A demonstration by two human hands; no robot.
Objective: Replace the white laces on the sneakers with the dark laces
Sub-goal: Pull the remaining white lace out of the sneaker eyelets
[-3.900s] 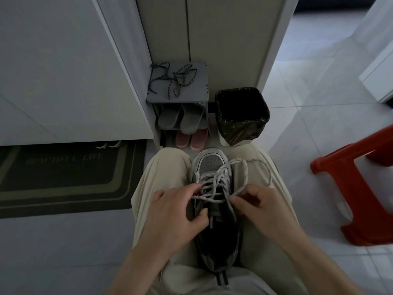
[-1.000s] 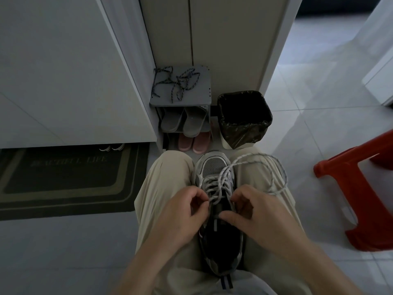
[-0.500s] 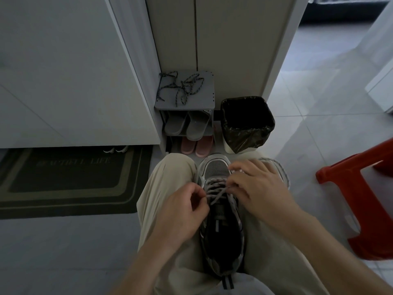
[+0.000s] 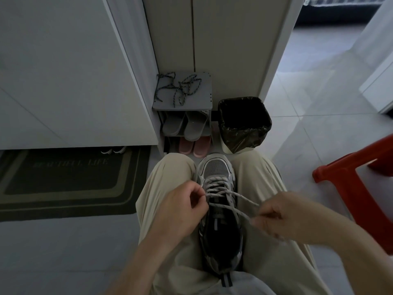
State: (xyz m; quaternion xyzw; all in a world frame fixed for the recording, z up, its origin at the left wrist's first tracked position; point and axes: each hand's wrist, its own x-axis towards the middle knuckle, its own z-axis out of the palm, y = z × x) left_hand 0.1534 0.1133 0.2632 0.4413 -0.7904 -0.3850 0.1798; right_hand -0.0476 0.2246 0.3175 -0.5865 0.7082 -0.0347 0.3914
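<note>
**While the sneaker is held between the knees, its white lace is drawn sideways**

As seen from the head camera, a grey and black sneaker (image 4: 222, 231) is wedged upright between two knees in beige trousers (image 4: 161, 188), its toe pointed away from the wearer. A white lace (image 4: 218, 188) is threaded across the lower eyelets near the toe; the upper eyelets are seen unlaced. The left hand (image 4: 180, 209) is set against the shoe's left edge, and its grip is closed, with curled fingertips pinched on the lace beside the eyelets. The right hand (image 4: 282, 218) is held off to the shoe's right, clear of it, and its grip is likewise clamped on the lace. Two strands are stretched taut from the eyelets to those fingers.

Farther off, the dark laces (image 4: 180, 88) are laid in a loose tangle on top of a small grey shoe rack (image 4: 204, 101) against the wall. Grey slippers (image 4: 185, 124) are stored on the shelf beneath, and pink slippers (image 4: 193, 145) below those. A bin (image 4: 244, 124) lined with a dark bag is placed just beside the rack. A red stool (image 4: 357, 188) is seen at the right and a dark doormat (image 4: 63, 184) at the left, both on the pale tiled floor.
</note>
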